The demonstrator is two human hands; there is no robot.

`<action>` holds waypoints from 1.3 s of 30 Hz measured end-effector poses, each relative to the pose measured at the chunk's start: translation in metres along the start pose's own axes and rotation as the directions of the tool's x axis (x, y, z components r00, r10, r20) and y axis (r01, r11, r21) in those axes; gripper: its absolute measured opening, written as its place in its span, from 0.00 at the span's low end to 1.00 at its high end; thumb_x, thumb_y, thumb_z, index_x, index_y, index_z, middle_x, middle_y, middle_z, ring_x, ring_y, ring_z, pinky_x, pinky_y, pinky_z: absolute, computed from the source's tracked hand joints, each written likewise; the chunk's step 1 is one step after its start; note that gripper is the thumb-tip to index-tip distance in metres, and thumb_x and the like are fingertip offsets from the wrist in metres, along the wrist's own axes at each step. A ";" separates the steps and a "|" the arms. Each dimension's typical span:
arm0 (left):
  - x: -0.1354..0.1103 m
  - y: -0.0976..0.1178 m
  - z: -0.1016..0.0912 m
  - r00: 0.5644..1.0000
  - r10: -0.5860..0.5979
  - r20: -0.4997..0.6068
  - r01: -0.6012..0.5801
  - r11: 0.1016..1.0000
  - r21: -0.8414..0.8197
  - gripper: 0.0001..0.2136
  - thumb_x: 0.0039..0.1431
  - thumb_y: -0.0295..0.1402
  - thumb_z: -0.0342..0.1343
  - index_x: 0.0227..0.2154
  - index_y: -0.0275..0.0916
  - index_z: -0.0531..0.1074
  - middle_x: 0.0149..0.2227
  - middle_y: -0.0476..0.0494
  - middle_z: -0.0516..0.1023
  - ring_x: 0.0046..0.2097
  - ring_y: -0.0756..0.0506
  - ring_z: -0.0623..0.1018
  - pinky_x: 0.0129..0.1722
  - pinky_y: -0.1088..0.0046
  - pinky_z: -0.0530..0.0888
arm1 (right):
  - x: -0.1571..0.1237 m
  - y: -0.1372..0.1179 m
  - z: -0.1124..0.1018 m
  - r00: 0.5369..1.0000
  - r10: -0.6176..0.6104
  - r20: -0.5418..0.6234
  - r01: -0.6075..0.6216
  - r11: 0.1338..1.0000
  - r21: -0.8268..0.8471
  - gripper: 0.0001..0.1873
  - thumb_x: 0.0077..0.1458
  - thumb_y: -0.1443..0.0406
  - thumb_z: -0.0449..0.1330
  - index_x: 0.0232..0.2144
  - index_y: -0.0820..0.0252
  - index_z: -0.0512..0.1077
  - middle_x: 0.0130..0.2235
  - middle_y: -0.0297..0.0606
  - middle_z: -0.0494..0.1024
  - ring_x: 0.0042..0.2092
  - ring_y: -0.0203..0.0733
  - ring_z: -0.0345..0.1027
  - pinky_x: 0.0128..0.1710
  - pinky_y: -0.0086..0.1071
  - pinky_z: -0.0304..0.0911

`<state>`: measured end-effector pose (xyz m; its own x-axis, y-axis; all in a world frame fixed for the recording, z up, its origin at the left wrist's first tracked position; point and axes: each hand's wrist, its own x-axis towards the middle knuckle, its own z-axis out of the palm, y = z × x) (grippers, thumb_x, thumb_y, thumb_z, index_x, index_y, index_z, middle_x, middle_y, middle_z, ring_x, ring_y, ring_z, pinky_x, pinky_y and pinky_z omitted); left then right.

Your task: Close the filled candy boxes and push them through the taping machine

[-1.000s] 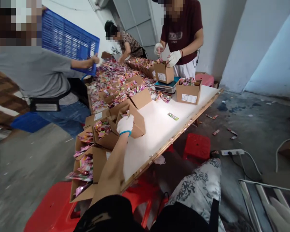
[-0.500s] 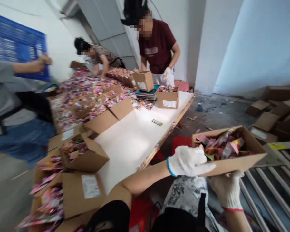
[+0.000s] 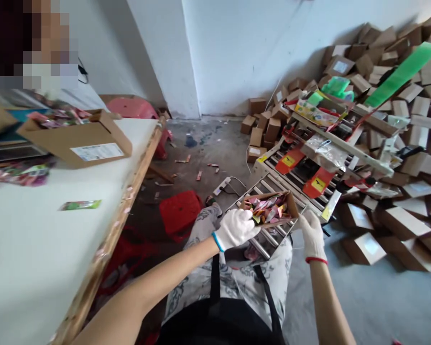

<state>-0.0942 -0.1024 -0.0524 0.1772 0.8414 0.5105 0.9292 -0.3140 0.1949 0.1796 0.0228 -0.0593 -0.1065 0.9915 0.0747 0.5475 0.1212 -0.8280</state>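
Note:
An open cardboard box (image 3: 295,205) filled with small pink and multicoloured wrapped packets (image 3: 269,209) is at the near end of a roller conveyor (image 3: 260,245), in front of my lap. My left hand (image 3: 238,229), in a white glove with a blue cuff, grips the box's near left side, fingers bent over its edge. At the right end is my right hand (image 3: 311,235), in a white glove with a red cuff, its bent fingers against the box's corner. The box's underside is hidden, so I cannot tell whether it rests fully on the rollers.
Beyond the rollers stands a carton-sealing machine (image 3: 309,167) with green tape. Many cardboard boxes (image 3: 398,230) are piled behind and right of it. At left, a white table (image 3: 39,258) bears a filled box (image 3: 89,139) and a loose packet (image 3: 81,205). A red stool (image 3: 181,213) and power strip (image 3: 222,186) are on the floor.
My view has swung right, from the packing table to the conveyor and sealing machine. Both hands have brought the filled box over the rollers; my right hand has moved from beneath it to its right end.

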 end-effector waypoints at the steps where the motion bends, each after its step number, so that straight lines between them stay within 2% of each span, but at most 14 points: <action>1: 0.000 0.001 0.001 0.998 -0.040 -0.056 0.039 0.999 -0.014 0.16 0.66 0.46 0.54 0.32 0.42 0.80 0.41 0.37 0.79 0.41 0.39 0.80 0.39 0.61 0.77 | 0.008 -0.007 -0.006 1.000 -0.021 -0.020 0.022 1.000 0.016 0.32 0.62 0.47 0.53 0.58 0.63 0.68 0.49 0.48 0.77 0.49 0.50 0.73 0.49 0.42 0.71; 4: 0.001 0.004 0.005 0.986 -0.134 -0.103 0.121 0.985 -0.125 0.12 0.65 0.40 0.56 0.46 0.45 0.79 0.47 0.38 0.77 0.51 0.38 0.78 0.50 0.57 0.77 | 0.022 -0.036 -0.006 0.956 -0.236 0.172 0.245 0.969 -0.032 0.31 0.55 0.48 0.63 0.57 0.58 0.72 0.55 0.46 0.75 0.56 0.50 0.69 0.57 0.42 0.66; 6: 0.004 0.006 0.009 0.988 -0.148 -0.038 0.135 0.963 -0.232 0.14 0.66 0.38 0.55 0.51 0.43 0.77 0.48 0.39 0.78 0.52 0.40 0.78 0.53 0.60 0.77 | 0.024 -0.052 0.001 0.841 -0.346 0.416 0.431 0.893 -0.129 0.30 0.49 0.50 0.70 0.52 0.56 0.77 0.52 0.45 0.77 0.54 0.52 0.70 0.57 0.43 0.65; 8: 0.009 0.006 0.014 0.988 -0.149 0.037 0.153 0.922 -0.355 0.15 0.68 0.38 0.54 0.54 0.42 0.74 0.52 0.39 0.77 0.54 0.41 0.78 0.56 0.63 0.76 | 0.026 -0.063 0.008 0.746 -0.336 0.575 0.521 0.832 -0.191 0.29 0.49 0.52 0.70 0.53 0.54 0.77 0.51 0.44 0.78 0.53 0.52 0.70 0.55 0.43 0.65; 10: 0.017 0.002 0.020 0.981 -0.168 0.099 0.196 0.846 -0.496 0.16 0.69 0.39 0.53 0.55 0.42 0.73 0.54 0.41 0.77 0.55 0.43 0.78 0.58 0.66 0.76 | 0.032 -0.068 0.014 0.719 -0.273 0.639 0.522 0.820 -0.237 0.23 0.55 0.55 0.67 0.52 0.53 0.77 0.50 0.42 0.78 0.52 0.49 0.71 0.53 0.40 0.64; 14: 0.028 -0.010 0.038 0.929 -0.329 0.169 0.354 0.655 -0.668 0.14 0.68 0.36 0.54 0.54 0.42 0.73 0.51 0.42 0.79 0.53 0.44 0.79 0.57 0.64 0.76 | 0.055 -0.073 0.033 0.814 -0.082 0.576 0.402 0.795 -0.454 0.09 0.59 0.56 0.63 0.37 0.53 0.78 0.39 0.36 0.78 0.42 0.43 0.71 0.40 0.33 0.61; 17: 0.026 -0.018 0.051 0.867 -0.499 -0.003 0.402 0.702 -0.587 0.16 0.65 0.36 0.58 0.54 0.40 0.71 0.50 0.38 0.78 0.54 0.41 0.79 0.57 0.58 0.76 | 0.065 -0.078 0.047 0.849 -0.002 0.529 0.337 0.773 -0.538 0.12 0.58 0.53 0.64 0.32 0.55 0.75 0.34 0.33 0.76 0.36 0.40 0.68 0.33 0.32 0.55; 20: 0.021 -0.033 0.059 0.744 -0.621 -0.246 0.490 0.758 -0.430 0.37 0.52 0.46 0.69 0.61 0.35 0.63 0.59 0.26 0.70 0.64 0.30 0.69 0.64 0.46 0.68 | 0.059 -0.076 0.057 0.885 0.001 0.465 0.316 0.732 -0.603 0.14 0.57 0.52 0.64 0.34 0.55 0.75 0.35 0.35 0.75 0.37 0.43 0.69 0.34 0.33 0.56; 21: 0.020 -0.040 0.061 0.736 -0.627 -0.256 0.495 0.756 -0.428 0.45 0.49 0.48 0.71 0.64 0.34 0.58 0.63 0.23 0.65 0.67 0.28 0.65 0.66 0.44 0.65 | 0.054 -0.073 0.061 0.913 -0.023 0.408 0.301 0.714 -0.633 0.15 0.57 0.51 0.65 0.37 0.55 0.75 0.37 0.38 0.76 0.38 0.45 0.70 0.35 0.34 0.58; 23: 0.019 -0.051 0.065 0.799 -0.577 -0.169 0.438 0.750 -0.496 0.49 0.50 0.49 0.69 0.68 0.36 0.51 0.67 0.24 0.61 0.68 0.29 0.64 0.66 0.43 0.64 | 0.042 -0.063 0.067 0.954 -0.139 0.266 0.284 0.702 -0.654 0.22 0.56 0.51 0.65 0.47 0.56 0.74 0.45 0.44 0.76 0.45 0.51 0.70 0.41 0.38 0.62; 25: 0.018 -0.055 0.070 0.868 -0.491 -0.077 0.363 0.732 -0.577 0.42 0.56 0.47 0.65 0.68 0.42 0.52 0.64 0.31 0.68 0.64 0.35 0.71 0.63 0.48 0.71 | 0.034 -0.050 0.074 0.950 -0.292 0.111 0.295 0.723 -0.625 0.30 0.58 0.50 0.63 0.56 0.61 0.70 0.53 0.51 0.74 0.53 0.56 0.68 0.50 0.44 0.63; 29: 0.009 -0.028 0.076 0.864 -0.476 -0.161 0.335 0.784 -0.522 0.29 0.60 0.44 0.63 0.61 0.40 0.64 0.55 0.34 0.77 0.57 0.38 0.78 0.58 0.55 0.77 | 0.043 -0.034 0.081 0.912 -0.387 -0.136 0.240 0.773 -0.587 0.32 0.65 0.54 0.54 0.64 0.71 0.62 0.62 0.59 0.66 0.62 0.60 0.60 0.61 0.52 0.56; 35: 0.003 0.000 0.069 0.986 -0.129 -0.109 0.087 0.941 -0.327 0.09 0.65 0.34 0.57 0.46 0.45 0.78 0.55 0.43 0.79 0.60 0.40 0.75 0.64 0.52 0.71 | 0.066 -0.037 0.079 0.950 -0.299 -0.086 0.202 0.802 -0.562 0.29 0.66 0.61 0.46 0.65 0.67 0.63 0.64 0.56 0.65 0.64 0.57 0.59 0.64 0.53 0.55; 39: 0.001 -0.011 0.056 0.996 -0.085 -0.019 0.071 0.920 -0.386 0.18 0.67 0.45 0.55 0.53 0.44 0.76 0.60 0.41 0.75 0.66 0.38 0.69 0.66 0.53 0.68 | 0.017 -0.038 0.092 0.932 -0.361 -0.014 0.301 0.798 -0.523 0.33 0.69 0.56 0.42 0.69 0.70 0.55 0.68 0.59 0.58 0.71 0.61 0.46 0.67 0.61 0.47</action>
<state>-0.0863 -0.0737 -0.1014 0.0913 0.8567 0.5077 0.7421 -0.3985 0.5390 0.0810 0.0306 -0.0773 -0.2854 0.8813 0.3767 0.8384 0.4200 -0.3474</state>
